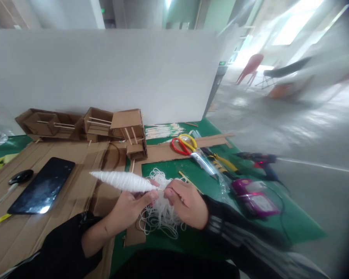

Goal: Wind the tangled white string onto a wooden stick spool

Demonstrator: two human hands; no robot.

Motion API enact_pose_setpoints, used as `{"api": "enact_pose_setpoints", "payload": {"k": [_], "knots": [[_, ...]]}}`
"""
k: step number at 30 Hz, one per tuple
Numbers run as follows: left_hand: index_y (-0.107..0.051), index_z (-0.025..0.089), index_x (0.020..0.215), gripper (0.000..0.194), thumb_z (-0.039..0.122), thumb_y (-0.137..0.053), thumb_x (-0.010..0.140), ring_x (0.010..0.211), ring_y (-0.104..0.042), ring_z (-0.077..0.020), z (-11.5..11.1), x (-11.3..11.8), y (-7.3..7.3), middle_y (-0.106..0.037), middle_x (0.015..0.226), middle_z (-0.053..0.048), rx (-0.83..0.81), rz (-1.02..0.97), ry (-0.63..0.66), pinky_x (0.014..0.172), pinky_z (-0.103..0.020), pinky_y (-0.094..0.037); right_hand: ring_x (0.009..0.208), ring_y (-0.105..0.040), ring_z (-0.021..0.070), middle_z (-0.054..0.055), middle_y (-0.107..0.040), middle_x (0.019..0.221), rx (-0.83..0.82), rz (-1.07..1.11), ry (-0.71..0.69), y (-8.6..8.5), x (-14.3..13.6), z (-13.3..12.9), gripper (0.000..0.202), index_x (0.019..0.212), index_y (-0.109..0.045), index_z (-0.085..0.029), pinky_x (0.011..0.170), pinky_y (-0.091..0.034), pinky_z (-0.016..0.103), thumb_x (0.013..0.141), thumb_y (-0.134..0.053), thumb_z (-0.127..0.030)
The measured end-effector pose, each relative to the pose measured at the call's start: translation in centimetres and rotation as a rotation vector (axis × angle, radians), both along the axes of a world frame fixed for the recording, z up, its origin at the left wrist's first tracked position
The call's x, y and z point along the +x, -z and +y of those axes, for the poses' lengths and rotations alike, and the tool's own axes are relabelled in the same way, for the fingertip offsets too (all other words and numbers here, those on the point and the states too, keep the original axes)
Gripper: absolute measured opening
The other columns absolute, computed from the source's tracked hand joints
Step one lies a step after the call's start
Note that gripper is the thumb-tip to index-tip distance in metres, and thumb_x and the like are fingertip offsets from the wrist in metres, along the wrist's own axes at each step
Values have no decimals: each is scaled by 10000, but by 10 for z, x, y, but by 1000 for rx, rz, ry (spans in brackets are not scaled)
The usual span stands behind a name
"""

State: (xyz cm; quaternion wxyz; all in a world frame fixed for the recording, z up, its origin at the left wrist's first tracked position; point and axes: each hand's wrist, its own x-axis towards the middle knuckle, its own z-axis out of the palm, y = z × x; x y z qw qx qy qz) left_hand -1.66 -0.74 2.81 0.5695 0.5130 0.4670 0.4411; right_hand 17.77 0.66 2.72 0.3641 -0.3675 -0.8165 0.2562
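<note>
Head view is showing two hands meeting at the lower centre of the frame over a green table (293, 228). The left hand (128, 207) is pinching the right end of a white spindle of yarn (123, 181), which is pointing toward the left, its fingers closed on it. The right hand (187, 203) is closing its fingertips on a thin stick (189, 180) at the spindle's tip, touching the left hand. A loose tangle of white string (159, 217) is lying under both hands. Left of them, a phone (42, 186) is resting on cardboard sheets (75, 155). Cardboard boxes (104, 126) are standing at upper left. Scissors (189, 149) and a glue gun (260, 161) are lying to the right.
</note>
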Motion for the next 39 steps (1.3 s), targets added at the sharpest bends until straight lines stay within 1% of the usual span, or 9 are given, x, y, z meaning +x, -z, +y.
{"api": "enact_pose_setpoints", "payload": {"k": [5, 7, 13, 18, 21, 27, 31, 33, 39], "knots": [[-679, 141, 896, 326, 413, -736, 727, 586, -599, -157, 0, 1, -3, -631, 611, -1, 4, 1, -2, 604, -285, -523, 623, -522, 128, 6, -584, 725, -5, 8, 30, -2, -2, -4, 119, 906, -529, -198, 595, -402, 251, 946, -455, -282], [-678, 145, 899, 319, 405, -740, 726, 588, -600, -156, 0, 1, -2, -635, 619, -2, 1, -13, 0, 604, -283, -523, 619, -520, 129, 4, -581, 714, 24, -8, 33, -2, -2, -4, 103, 887, -520, -201, 592, -400, 254, 941, -464, -269], [-640, 151, 1029, 355, 368, -725, 762, 586, -581, -138, 0, -3, 1, -618, 623, 10, -8, -63, -4, 604, -258, -511, 636, -528, 144, 18, -573, 671, 71, -24, 41, 1, 3, 2, 248, 789, -525, -199, 604, -399, 271, 974, -365, -240], [-640, 138, 1048, 353, 354, -713, 778, 590, -570, -123, 2, -4, 3, -606, 621, 14, -12, -78, -5, 617, -246, -506, 650, -538, 130, 12, -593, 754, 46, -21, 55, 3, 4, 2, 101, 913, -523, -197, 612, -418, 256, 944, -457, -267], [-647, 136, 1047, 353, 354, -716, 778, 593, -566, -116, 2, -4, 4, -610, 630, 13, -12, -83, -15, 616, -234, -506, 648, -531, 129, 12, -588, 759, 62, -37, 53, 3, 5, 2, 63, 904, -515, -199, 602, -411, 253, 929, -481, -246], [-642, 145, 1068, 397, 374, -737, 758, 580, -564, -110, 3, -5, 5, -617, 625, 17, 2, -131, -14, 597, -225, -511, 636, -518, 138, 13, -561, 680, 137, -36, 47, 5, 7, 7, 205, 791, -508, -199, 596, -392, 267, 959, -391, -210], [-665, 138, 1040, 366, 365, -735, 761, 588, -566, -110, 4, -6, 6, -628, 647, 9, -17, -126, -32, 608, -231, -513, 676, -531, 141, 24, -586, 768, 93, -36, 48, 4, 7, 6, 99, 890, -518, -197, 622, -417, 269, 942, -457, -256], [-669, 135, 1045, 368, 360, -736, 761, 590, -563, -107, 4, -6, 5, -624, 649, 9, -23, -126, -37, 608, -227, -509, 661, -520, 136, 17, -570, 754, 97, -35, 35, 3, 8, 5, 80, 880, -507, -198, 611, -412, 262, 932, -473, -247], [-677, 124, 1043, 384, 373, -735, 756, 588, -560, -115, 4, -7, 6, -624, 653, -3, -8, -131, -34, 596, -237, -512, 623, -509, 141, 15, -546, 669, 131, -69, 3, 1, 10, 7, 229, 779, -517, -201, 587, -387, 265, 963, -382, -222]]}}
